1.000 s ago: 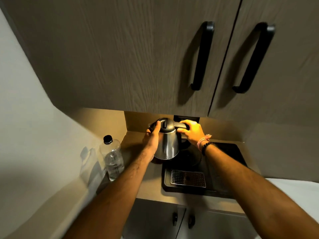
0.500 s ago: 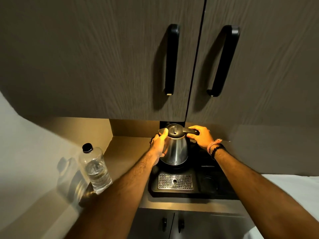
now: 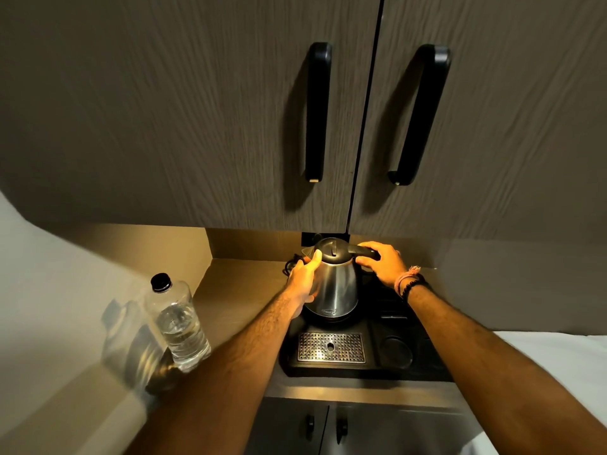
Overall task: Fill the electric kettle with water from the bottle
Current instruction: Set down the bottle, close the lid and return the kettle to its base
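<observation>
A steel electric kettle (image 3: 340,284) with a closed black lid stands on its base at the back of a black tray (image 3: 427,366). My left hand (image 3: 303,280) presses against the kettle's left side, thumb up at the lid's rim. My right hand (image 3: 381,262) wraps the black handle on the right. A clear plastic bottle (image 3: 179,326) with a black cap stands upright on the counter to the left, about half full of water, untouched.
Upper cabinet doors with two black handles (image 3: 317,113) hang low, just above the kettle. A perforated metal drip grate (image 3: 331,347) sits in the tray's front. A wall bounds the counter on the left. Lower cabinet doors (image 3: 325,428) are below the counter edge.
The view has swung so kettle and bottle sit further right in frame. The kettle moved from tilted off the tray's left onto its base. Both hands stay on it.
</observation>
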{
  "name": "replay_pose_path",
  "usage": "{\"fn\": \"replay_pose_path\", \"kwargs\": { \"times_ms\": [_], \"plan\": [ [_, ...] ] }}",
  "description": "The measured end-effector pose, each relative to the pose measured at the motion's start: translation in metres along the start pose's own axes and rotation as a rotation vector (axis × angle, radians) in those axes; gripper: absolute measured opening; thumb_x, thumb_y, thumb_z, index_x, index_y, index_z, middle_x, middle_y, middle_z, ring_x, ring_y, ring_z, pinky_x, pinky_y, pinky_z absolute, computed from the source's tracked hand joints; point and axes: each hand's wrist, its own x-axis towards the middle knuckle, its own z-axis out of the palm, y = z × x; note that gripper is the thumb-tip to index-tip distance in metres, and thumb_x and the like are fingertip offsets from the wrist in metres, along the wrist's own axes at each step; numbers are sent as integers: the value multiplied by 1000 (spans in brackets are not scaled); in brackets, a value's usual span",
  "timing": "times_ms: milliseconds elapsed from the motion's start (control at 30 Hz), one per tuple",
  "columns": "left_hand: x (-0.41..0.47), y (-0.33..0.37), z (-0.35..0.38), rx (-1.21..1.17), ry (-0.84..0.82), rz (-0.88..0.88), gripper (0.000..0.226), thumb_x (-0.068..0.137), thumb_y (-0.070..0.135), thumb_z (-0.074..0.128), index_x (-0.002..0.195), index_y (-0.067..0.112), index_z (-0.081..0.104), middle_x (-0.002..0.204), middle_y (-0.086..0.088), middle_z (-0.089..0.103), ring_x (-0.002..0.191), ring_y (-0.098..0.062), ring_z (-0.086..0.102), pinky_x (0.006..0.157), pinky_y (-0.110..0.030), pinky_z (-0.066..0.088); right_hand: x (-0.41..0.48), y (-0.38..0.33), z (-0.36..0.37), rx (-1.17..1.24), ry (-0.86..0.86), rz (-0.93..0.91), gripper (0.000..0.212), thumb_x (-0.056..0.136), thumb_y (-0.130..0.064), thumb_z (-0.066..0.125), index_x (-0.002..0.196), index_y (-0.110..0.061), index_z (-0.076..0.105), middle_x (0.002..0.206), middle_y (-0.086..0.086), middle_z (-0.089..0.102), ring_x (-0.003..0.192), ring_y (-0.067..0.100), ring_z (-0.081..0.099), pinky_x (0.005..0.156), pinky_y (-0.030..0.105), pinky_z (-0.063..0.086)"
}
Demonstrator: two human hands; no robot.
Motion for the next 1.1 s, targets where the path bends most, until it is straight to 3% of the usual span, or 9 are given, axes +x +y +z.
{"fn": "replay_pose_path", "kwargs": {
  "times_ms": [167, 333, 467, 633, 733, 833, 1100],
  "plan": [
    [-1, -4, -1, 44, 10, 18, 86, 89, 63, 57, 154, 14, 29, 158, -6, 38, 139, -29, 41, 110, -63, 33, -3, 0, 3, -77, 24, 14, 53, 94, -18, 69, 145, -9, 54, 142, 19, 60, 134, 36, 54, 116, 48, 42],
    [-3, -6, -5, 79, 7, 49, 74, 87, 55, 65, 146, 18, 42, 146, 0, 52, 133, -25, 48, 107, -52, 35, -19, 6, 9, -144, 83, 25, 77, 94, -25, 69, 159, -13, 29, 152, 19, 45, 141, 35, 46, 114, 42, 39],
    [-4, -7, -11, 110, 16, 94, 57, 86, 40, 71, 135, 19, 52, 134, 1, 63, 119, -19, 58, 91, -39, 36, -42, 19, 9, -271, 182, 7, 71, 95, -19, 66, 157, -11, 32, 155, 16, 45, 141, 35, 47, 113, 46, 44],
    [-1, -11, -19, 244, 52, 108, 99, 80, 28, 78, 157, 11, 18, 159, -8, 36, 144, -27, 36, 119, -46, 29, -52, 21, 10, -409, 169, -4, 69, 94, -10, 57, 158, -8, 31, 157, 15, 45, 142, 34, 45, 114, 45, 45],
    [-6, -8, -22, 308, 82, 104, 106, 79, 28, 78, 158, 10, 10, 164, -11, 24, 149, -29, 25, 120, -46, 24, -53, 18, 7, -480, 175, -19, 70, 92, -5, 53, 158, -11, 31, 155, 13, 46, 139, 33, 47, 110, 45, 48],
    [-7, -6, -27, 338, 85, 99, 106, 79, 28, 78, 158, 11, 9, 164, -11, 24, 150, -30, 24, 121, -47, 24, -51, 13, 9, -533, 162, -44, 77, 87, 1, 48, 159, -19, 29, 156, 8, 44, 137, 32, 47, 104, 48, 51],
    [-14, -3, -37, 520, 116, 120, 102, 79, 24, 74, 159, 15, 11, 166, -9, 20, 151, -29, 20, 118, -45, 24, -46, 2, 24, -244, 321, 34, 75, 79, 12, 54, 149, -15, 51, 156, 13, 43, 141, 35, 40, 111, 46, 46]
  ]
}}
